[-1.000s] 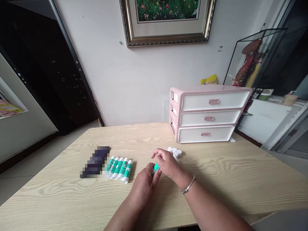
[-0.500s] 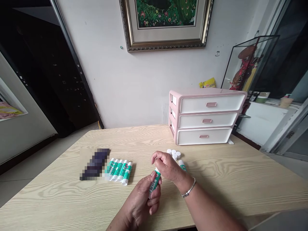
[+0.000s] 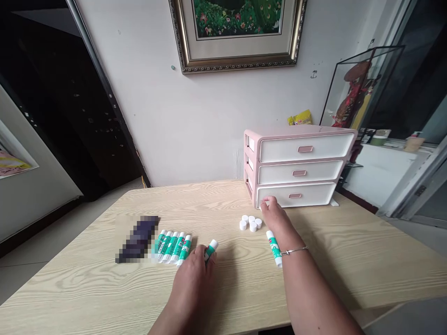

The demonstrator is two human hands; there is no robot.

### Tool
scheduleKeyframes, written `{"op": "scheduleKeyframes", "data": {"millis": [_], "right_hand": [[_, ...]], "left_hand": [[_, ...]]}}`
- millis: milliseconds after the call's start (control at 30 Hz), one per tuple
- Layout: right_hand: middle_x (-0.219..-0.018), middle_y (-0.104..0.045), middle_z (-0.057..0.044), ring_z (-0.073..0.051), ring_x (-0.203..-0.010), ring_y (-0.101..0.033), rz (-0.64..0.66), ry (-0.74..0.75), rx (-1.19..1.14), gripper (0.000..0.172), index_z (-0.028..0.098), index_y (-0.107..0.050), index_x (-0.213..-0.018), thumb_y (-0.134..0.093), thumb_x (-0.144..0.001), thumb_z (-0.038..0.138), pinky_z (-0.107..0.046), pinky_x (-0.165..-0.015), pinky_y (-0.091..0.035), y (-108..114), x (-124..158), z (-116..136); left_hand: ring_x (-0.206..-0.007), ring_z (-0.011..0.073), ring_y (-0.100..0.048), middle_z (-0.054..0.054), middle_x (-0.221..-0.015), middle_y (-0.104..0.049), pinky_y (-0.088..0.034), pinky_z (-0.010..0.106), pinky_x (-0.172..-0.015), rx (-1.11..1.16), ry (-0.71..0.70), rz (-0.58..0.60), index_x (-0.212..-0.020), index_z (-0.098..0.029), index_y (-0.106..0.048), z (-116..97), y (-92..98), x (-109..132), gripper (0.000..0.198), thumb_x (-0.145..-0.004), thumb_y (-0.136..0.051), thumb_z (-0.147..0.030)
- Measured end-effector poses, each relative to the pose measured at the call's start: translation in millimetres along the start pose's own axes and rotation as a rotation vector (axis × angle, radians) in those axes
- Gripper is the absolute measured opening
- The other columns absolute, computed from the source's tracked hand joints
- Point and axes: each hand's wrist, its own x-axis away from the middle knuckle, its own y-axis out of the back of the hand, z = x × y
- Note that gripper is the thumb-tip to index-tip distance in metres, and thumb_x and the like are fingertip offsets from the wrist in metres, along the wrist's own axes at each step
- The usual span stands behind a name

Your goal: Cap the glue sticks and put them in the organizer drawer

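Pale wood grain runs across the desk (image 3: 314,279), which stands against a white wall under a framed picture (image 3: 237,32). Toward the left lies a blurred dark object (image 3: 138,238), and just beside it a row of green-and-white glue sticks (image 3: 172,247) lies side by side. The left hand (image 3: 193,284) rests palm down by the row's right end, its fingers closed on one capped glue stick (image 3: 210,249) near the last in the row. To set it well, it seems best kept parallel to the others and laid down flush. Farther right sits a cluster of white caps (image 3: 250,223). The right hand (image 3: 274,215) stretches forward, arm extended, fingers bent near the caps and the pink drawer unit (image 3: 296,167); whether it grips anything cannot be told. Another glue stick (image 3: 274,245) lies beside that wrist.
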Motion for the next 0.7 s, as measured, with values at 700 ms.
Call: {"op": "scheduleKeyframes", "data": {"millis": [700], "right_hand": [[-0.102,-0.075,-0.001,-0.018,-0.091,-0.067,0.392,0.45,0.031,0.041,0.025,-0.074,-0.106,-0.06,-0.072,0.006,-0.026,-0.079,-0.046,-14,30,6]], "left_hand": [[-0.096,0.0294,-0.062,0.009,-0.098,-0.07,-0.037,0.043,-0.081,-0.49,-0.089,-0.377,-0.104,-0.018,-0.068,17,-8.5,-15,0.021,-0.091,-0.053,-0.024]]}}
